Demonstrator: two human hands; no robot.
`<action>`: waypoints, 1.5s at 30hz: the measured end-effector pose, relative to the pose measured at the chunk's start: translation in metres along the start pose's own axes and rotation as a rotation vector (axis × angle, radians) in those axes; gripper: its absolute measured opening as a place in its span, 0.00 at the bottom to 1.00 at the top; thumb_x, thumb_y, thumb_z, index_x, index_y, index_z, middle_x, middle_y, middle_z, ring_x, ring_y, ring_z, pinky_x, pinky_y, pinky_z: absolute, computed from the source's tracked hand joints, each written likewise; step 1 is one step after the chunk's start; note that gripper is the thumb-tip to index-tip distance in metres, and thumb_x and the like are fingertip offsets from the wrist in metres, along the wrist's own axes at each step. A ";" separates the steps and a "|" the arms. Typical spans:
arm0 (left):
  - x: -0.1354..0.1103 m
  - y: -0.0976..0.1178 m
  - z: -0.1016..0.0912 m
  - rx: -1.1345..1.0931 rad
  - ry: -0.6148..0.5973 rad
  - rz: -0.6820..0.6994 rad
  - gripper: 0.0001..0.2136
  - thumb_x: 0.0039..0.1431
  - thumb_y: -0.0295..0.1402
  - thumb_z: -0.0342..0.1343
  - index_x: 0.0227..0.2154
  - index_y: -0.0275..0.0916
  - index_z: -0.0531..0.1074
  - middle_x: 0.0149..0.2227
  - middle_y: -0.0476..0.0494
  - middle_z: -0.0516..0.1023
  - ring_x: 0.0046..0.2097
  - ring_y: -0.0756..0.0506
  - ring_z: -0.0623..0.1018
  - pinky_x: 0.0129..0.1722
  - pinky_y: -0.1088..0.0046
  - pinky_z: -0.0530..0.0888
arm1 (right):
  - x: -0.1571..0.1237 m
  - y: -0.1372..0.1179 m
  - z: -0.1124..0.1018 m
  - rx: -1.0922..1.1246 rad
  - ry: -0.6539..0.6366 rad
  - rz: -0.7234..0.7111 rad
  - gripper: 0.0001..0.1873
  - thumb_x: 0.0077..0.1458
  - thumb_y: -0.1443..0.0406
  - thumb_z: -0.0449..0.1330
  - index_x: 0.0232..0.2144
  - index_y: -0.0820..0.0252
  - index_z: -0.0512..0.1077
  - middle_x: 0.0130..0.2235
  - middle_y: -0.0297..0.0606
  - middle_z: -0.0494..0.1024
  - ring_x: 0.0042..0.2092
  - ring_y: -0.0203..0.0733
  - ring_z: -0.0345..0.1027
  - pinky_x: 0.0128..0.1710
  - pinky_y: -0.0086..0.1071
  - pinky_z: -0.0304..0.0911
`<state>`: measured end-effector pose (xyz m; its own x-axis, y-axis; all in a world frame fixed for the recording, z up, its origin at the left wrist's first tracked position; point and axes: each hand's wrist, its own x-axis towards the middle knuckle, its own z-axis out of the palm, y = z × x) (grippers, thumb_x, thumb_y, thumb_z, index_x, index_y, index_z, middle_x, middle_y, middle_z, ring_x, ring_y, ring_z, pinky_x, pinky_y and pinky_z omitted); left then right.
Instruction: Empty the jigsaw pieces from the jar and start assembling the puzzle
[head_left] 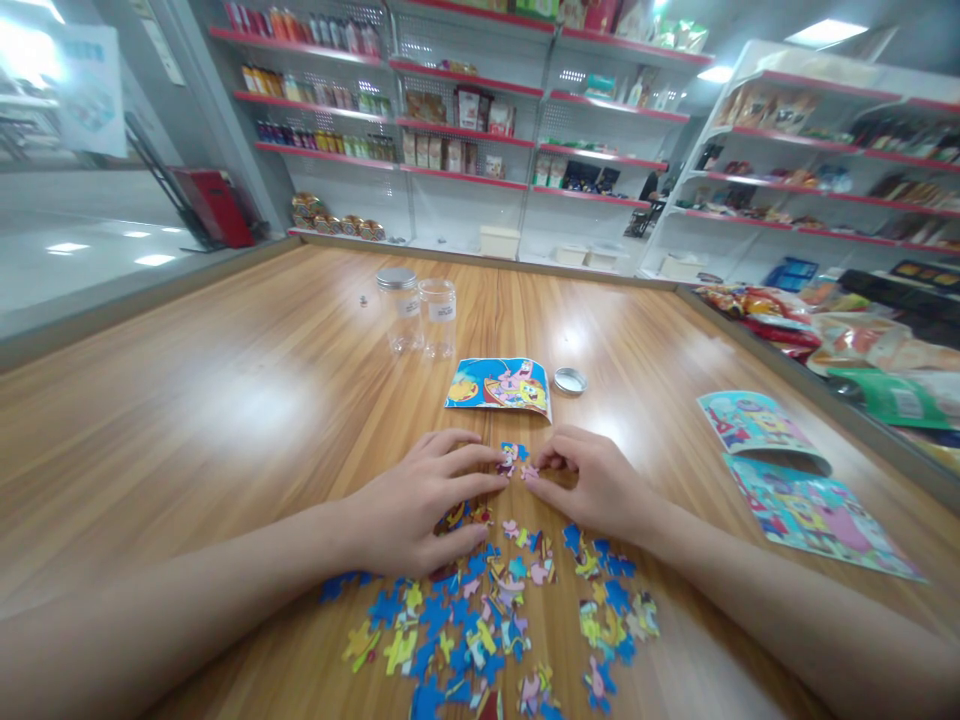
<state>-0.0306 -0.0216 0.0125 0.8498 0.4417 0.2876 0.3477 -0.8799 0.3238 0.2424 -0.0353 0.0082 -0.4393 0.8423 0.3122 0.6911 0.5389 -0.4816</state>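
Wooden desk [225,420] before shop shelves [465,120]. Left hand [420,510] flat, fingers spread, tips touching joined pieces [512,456]; right hand [592,485] beside it, fingers pinching one piece [529,471]. Loose pieces [480,620] heaped just below both, card [499,385] beyond.

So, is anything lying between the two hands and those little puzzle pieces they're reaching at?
Nothing visible does. The left hand touches the cluster of pieces with its fingertips, and the right hand pinches a pink piece beside it. The loose pile lies nearer the person.
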 end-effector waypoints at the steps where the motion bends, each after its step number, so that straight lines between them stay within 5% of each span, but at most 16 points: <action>1: 0.000 0.000 0.000 -0.001 0.001 -0.001 0.22 0.64 0.40 0.57 0.60 0.43 0.69 0.63 0.38 0.68 0.63 0.34 0.64 0.63 0.48 0.66 | 0.000 0.000 0.000 0.007 -0.001 0.002 0.09 0.60 0.60 0.62 0.33 0.60 0.73 0.34 0.37 0.74 0.35 0.38 0.67 0.35 0.32 0.62; 6: 0.000 0.001 -0.001 -0.003 -0.002 -0.005 0.22 0.65 0.40 0.57 0.60 0.43 0.69 0.63 0.39 0.68 0.63 0.34 0.64 0.63 0.48 0.65 | 0.000 0.004 0.000 0.067 -0.019 -0.005 0.04 0.60 0.66 0.60 0.38 0.59 0.74 0.35 0.37 0.74 0.35 0.37 0.67 0.34 0.31 0.63; 11: 0.000 0.001 -0.001 -0.007 -0.004 -0.010 0.22 0.64 0.40 0.57 0.60 0.44 0.69 0.63 0.39 0.68 0.64 0.33 0.64 0.63 0.48 0.66 | -0.001 0.007 -0.001 0.042 0.023 0.000 0.14 0.55 0.69 0.63 0.45 0.59 0.72 0.34 0.35 0.71 0.34 0.38 0.65 0.34 0.33 0.62; 21: -0.002 0.000 0.000 0.004 -0.014 -0.018 0.22 0.65 0.41 0.56 0.61 0.44 0.68 0.63 0.40 0.68 0.64 0.34 0.63 0.64 0.48 0.65 | -0.001 0.006 -0.001 0.083 -0.034 0.012 0.02 0.58 0.68 0.61 0.36 0.58 0.73 0.36 0.38 0.75 0.35 0.39 0.68 0.35 0.33 0.64; 45: -0.003 -0.002 0.002 0.008 -0.015 -0.030 0.24 0.65 0.40 0.57 0.63 0.42 0.66 0.65 0.41 0.67 0.66 0.32 0.60 0.65 0.45 0.64 | 0.001 0.003 -0.002 0.064 -0.074 -0.010 0.01 0.59 0.68 0.61 0.36 0.59 0.72 0.33 0.36 0.72 0.34 0.39 0.65 0.34 0.33 0.61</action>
<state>-0.0328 -0.0218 0.0093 0.8450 0.4649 0.2642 0.3759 -0.8679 0.3247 0.2446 -0.0326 0.0086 -0.4887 0.8337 0.2571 0.6495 0.5444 -0.5308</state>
